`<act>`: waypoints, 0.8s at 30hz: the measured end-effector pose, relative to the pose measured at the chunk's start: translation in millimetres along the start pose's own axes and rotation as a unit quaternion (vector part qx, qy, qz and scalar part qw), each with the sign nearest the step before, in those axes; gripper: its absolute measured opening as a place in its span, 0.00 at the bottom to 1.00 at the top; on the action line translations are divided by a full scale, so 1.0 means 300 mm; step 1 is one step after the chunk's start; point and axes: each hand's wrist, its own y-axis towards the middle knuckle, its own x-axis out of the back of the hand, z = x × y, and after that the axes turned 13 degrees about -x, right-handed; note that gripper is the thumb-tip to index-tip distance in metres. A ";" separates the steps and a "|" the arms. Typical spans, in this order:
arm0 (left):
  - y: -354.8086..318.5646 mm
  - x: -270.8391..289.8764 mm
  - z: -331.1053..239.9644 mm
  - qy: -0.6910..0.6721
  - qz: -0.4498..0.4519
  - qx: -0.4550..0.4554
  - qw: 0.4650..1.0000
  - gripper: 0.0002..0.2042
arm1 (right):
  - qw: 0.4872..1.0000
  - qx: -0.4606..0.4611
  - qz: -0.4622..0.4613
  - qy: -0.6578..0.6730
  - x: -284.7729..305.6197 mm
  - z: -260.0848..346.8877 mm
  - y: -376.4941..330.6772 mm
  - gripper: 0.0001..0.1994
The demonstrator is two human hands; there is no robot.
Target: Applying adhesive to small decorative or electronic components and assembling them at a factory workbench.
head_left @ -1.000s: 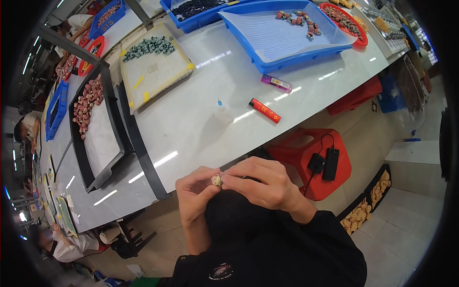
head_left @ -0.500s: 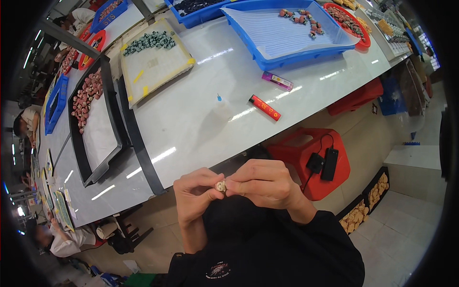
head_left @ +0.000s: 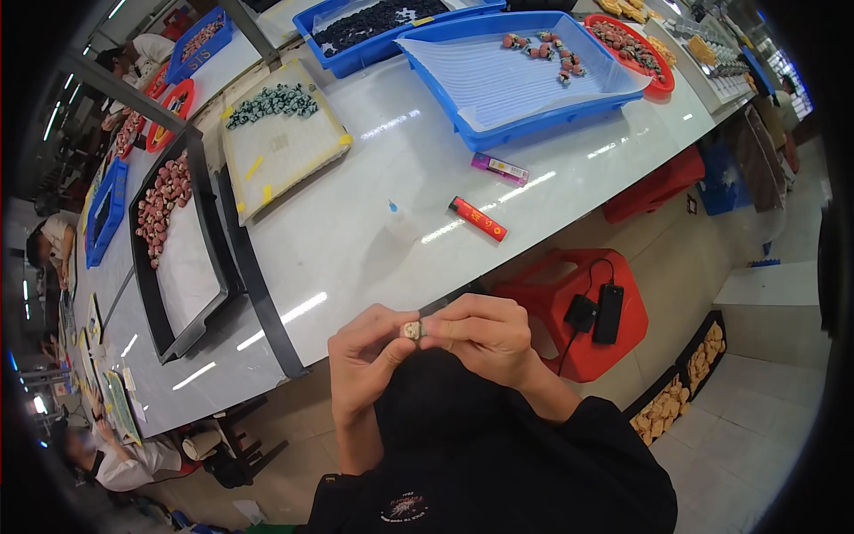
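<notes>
Beyond the fingers lies the pale table (head_left: pixel 374 222), with a black tray (head_left: pixel 191 294) off to their left. Nearer, the left hand (head_left: pixel 365 356) and right hand (head_left: pixel 485 334) meet, fingertips closed on a small pale part (head_left: pixel 412 330) pinched between them. It is probably best worked with a steady left-hand pinch, turned slowly and kept clear of the lap.
</notes>
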 end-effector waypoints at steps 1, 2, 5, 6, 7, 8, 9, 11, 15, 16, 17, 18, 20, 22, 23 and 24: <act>0.003 0.001 0.002 -0.004 0.004 0.003 1.000 0.14 | 1.000 -0.001 -0.013 -0.010 -0.003 -0.003 0.001 0.09; 0.006 -0.003 0.000 -0.004 0.005 0.003 1.000 0.14 | 1.000 -0.001 -0.014 -0.010 -0.008 -0.002 0.004 0.09; 0.006 -0.017 -0.007 -0.005 0.001 -0.031 0.999 0.14 | 1.000 -0.013 -0.023 0.003 -0.010 0.012 0.013 0.14; 0.002 -0.018 -0.004 -0.011 0.001 -0.033 0.999 0.14 | 0.999 -0.035 -0.010 0.000 -0.005 0.025 0.020 0.16; -0.003 -0.020 -0.001 -0.017 0.001 -0.034 0.999 0.14 | 0.998 -0.058 0.003 -0.002 -0.001 0.032 0.024 0.18; -0.003 -0.022 0.002 -0.015 0.001 -0.032 0.999 0.14 | 0.998 -0.060 0.003 -0.001 0.005 0.030 0.029 0.18; -0.003 -0.025 0.006 -0.022 -0.001 -0.033 0.999 0.15 | 0.997 -0.069 0.030 0.003 0.010 0.027 0.032 0.20; -0.005 -0.033 0.010 -0.028 -0.003 -0.034 0.999 0.15 | 0.995 -0.078 0.056 0.007 0.015 0.026 0.033 0.22; -0.003 -0.052 0.010 -0.075 -0.053 0.013 0.996 0.16 | 0.991 -0.079 0.111 0.013 0.035 0.022 0.049 0.24; 0.005 -0.056 0.009 -0.094 -0.072 0.020 0.993 0.16 | 0.990 -0.071 0.122 0.002 0.043 0.022 0.059 0.25; 0.009 -0.058 0.012 -0.095 -0.070 0.020 0.993 0.16 | 0.990 -0.072 0.121 0.000 0.047 0.025 0.061 0.25; 0.015 -0.061 0.014 -0.117 -0.063 0.026 0.991 0.15 | 0.990 -0.077 0.117 -0.008 0.054 0.035 0.067 0.25; 0.031 -0.072 0.011 -0.147 -0.046 0.026 0.988 0.14 | 0.991 -0.078 0.106 -0.028 0.075 0.056 0.072 0.25; 0.033 -0.064 0.017 -0.152 -0.031 0.047 0.987 0.11 | 0.987 -0.059 0.136 -0.055 0.094 0.065 0.073 0.24; 0.023 -0.051 0.027 -0.133 -0.036 0.046 0.989 0.10 | 0.987 -0.068 0.142 -0.036 0.087 0.057 0.065 0.23; 0.014 -0.045 0.030 -0.138 -0.049 0.046 0.988 0.09 | 0.987 -0.061 0.147 -0.034 0.084 0.062 0.071 0.22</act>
